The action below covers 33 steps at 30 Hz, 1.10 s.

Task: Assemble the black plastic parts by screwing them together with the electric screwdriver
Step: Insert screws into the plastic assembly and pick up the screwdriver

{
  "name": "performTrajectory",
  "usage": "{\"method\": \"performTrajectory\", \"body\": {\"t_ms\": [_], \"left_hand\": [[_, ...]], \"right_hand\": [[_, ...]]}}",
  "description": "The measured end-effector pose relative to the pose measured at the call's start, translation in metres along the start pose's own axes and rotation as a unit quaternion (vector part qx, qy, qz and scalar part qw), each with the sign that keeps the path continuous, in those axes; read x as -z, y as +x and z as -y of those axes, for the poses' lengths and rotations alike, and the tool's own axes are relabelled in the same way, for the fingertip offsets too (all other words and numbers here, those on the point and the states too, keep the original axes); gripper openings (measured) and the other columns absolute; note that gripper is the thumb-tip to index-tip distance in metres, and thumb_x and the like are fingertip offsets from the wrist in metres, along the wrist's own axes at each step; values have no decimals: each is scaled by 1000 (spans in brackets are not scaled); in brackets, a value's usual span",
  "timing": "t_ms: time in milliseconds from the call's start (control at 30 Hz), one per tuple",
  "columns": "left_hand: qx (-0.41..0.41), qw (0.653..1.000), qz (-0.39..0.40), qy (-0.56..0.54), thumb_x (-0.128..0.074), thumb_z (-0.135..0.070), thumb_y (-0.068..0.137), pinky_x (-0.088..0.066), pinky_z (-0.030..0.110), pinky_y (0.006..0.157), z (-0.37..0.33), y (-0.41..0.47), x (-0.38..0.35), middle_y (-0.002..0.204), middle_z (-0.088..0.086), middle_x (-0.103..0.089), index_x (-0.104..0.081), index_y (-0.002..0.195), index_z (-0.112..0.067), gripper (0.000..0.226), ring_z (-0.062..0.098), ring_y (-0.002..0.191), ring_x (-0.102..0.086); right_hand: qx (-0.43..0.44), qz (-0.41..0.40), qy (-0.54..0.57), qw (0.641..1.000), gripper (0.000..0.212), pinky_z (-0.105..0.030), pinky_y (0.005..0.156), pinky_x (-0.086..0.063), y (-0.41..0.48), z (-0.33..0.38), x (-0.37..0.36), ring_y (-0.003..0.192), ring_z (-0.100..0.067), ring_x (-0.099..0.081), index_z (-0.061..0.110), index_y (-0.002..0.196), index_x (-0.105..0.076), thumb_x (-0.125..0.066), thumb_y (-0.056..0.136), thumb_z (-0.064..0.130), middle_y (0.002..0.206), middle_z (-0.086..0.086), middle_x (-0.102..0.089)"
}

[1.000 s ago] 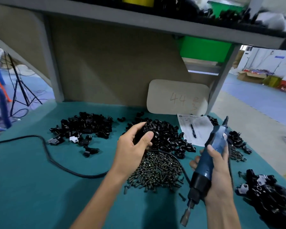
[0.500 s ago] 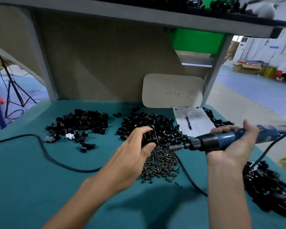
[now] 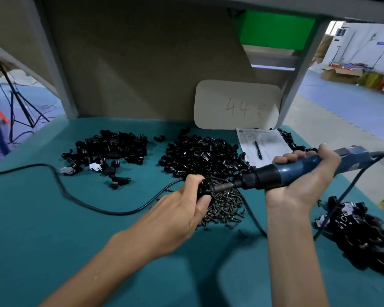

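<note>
Left hand [image 3: 182,209] pinches black plastic part [image 3: 203,188] over screw pile [image 3: 225,203] on green table [image 3: 53,229]. Electric screwdriver [image 3: 282,172] lies horizontal, bit pointing left into part; right hand [image 3: 306,173] wrapped round barrel. Part mostly hidden by fingers; screw seating unclear. Finished pile [image 3: 364,235] far right.

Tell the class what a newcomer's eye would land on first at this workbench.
First, the blue electric screwdriver held level in the right hand at centre right, its bit meeting the small black plastic part pinched in the left hand. Beneath lies a heap of dark metal screws on the teal table mat.
</note>
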<state>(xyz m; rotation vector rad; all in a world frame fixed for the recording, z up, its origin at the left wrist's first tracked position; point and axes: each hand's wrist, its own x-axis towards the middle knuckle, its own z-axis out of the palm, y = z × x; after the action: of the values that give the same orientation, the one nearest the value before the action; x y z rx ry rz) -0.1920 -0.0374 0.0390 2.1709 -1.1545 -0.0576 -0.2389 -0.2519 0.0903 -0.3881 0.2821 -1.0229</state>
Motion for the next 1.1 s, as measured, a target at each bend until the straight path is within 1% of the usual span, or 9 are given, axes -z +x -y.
{"method": "performTrajectory", "body": {"t_ms": [100, 233, 300, 500, 633, 700, 800, 933, 1100], "left_hand": [[5, 1000, 5, 11, -15, -68, 93, -39, 38, 58, -3, -2, 0, 65, -6, -44, -19, 111, -46, 29, 12, 57, -47], [-2, 991, -1, 131, -27, -59, 96, -30, 33, 57, 3, 0, 4, 94, -10, -32, -21, 111, -35, 29, 13, 67, -44], [-3, 984, 4, 178, -32, -53, 95, -30, 33, 55, 7, 3, 4, 93, -7, -32, -21, 108, -31, 28, 16, 68, -44], [24, 999, 44, 5, -33, -54, 97, -39, 36, 51, 23, 1, -7, 74, -1, -52, -21, 102, -35, 23, 15, 54, -43], [10, 996, 57, -74, -32, -59, 97, -27, 27, 41, 33, 2, -16, 60, -12, -43, -27, 106, -41, 20, 7, 47, -35], [13, 993, 64, -100, -31, -61, 98, -29, 35, 41, 38, 5, -19, 61, -12, -41, -27, 108, -46, 18, 6, 49, -32], [14, 991, 73, -109, -30, -66, 98, -33, 48, 46, 46, 8, -22, 68, -6, -41, -27, 107, -46, 22, 12, 55, -35], [17, 992, 76, -103, -26, -79, 91, -35, 45, 43, 52, 8, -27, 67, -8, -40, -27, 108, -48, 35, 12, 54, -36], [18, 993, 79, -91, -27, -80, 91, -35, 41, 42, 55, 9, -29, 66, -10, -38, -27, 109, -48, 37, 12, 54, -35]], "right_hand": [[2, 4, -9, 1000, 19, -23, 49, -46, -5, -9, -2, 52, -11, -51, 15, 93, -50, -65, 91, 25, 67, 3, -53], [-10, -16, -51, 999, 30, -24, 50, -47, -3, -17, 3, 55, -12, -51, 12, 108, -45, -67, 89, 17, 70, 2, -53], [-18, -35, -65, 997, 30, -25, 50, -47, -2, -24, 9, 54, -13, -51, 12, 108, -44, -67, 89, 15, 70, 1, -52], [-37, -67, -56, 996, 28, -25, 48, -46, 4, -39, 20, 53, -14, -51, 11, 106, -46, -66, 87, 14, 67, 1, -54], [-36, -60, -61, 996, 29, -25, 49, -47, 9, -42, 19, 53, -14, -51, 11, 106, -45, -67, 86, 14, 67, 0, -54], [-37, -56, -62, 996, 30, -26, 49, -47, 12, -44, 19, 53, -14, -51, 11, 106, -45, -67, 86, 14, 67, 0, -54], [-43, -59, -65, 995, 32, -25, 49, -46, 16, -47, 20, 53, -14, -50, 11, 107, -45, -68, 85, 13, 66, 0, -55], [-55, -65, -64, 994, 33, -25, 48, -46, 19, -51, 26, 52, -13, -51, 11, 108, -44, -68, 85, 13, 65, 0, -55], [-64, -64, -56, 994, 28, -24, 48, -46, 22, -51, 30, 52, -13, -50, 12, 105, -45, -66, 87, 13, 65, 1, -54]]}}
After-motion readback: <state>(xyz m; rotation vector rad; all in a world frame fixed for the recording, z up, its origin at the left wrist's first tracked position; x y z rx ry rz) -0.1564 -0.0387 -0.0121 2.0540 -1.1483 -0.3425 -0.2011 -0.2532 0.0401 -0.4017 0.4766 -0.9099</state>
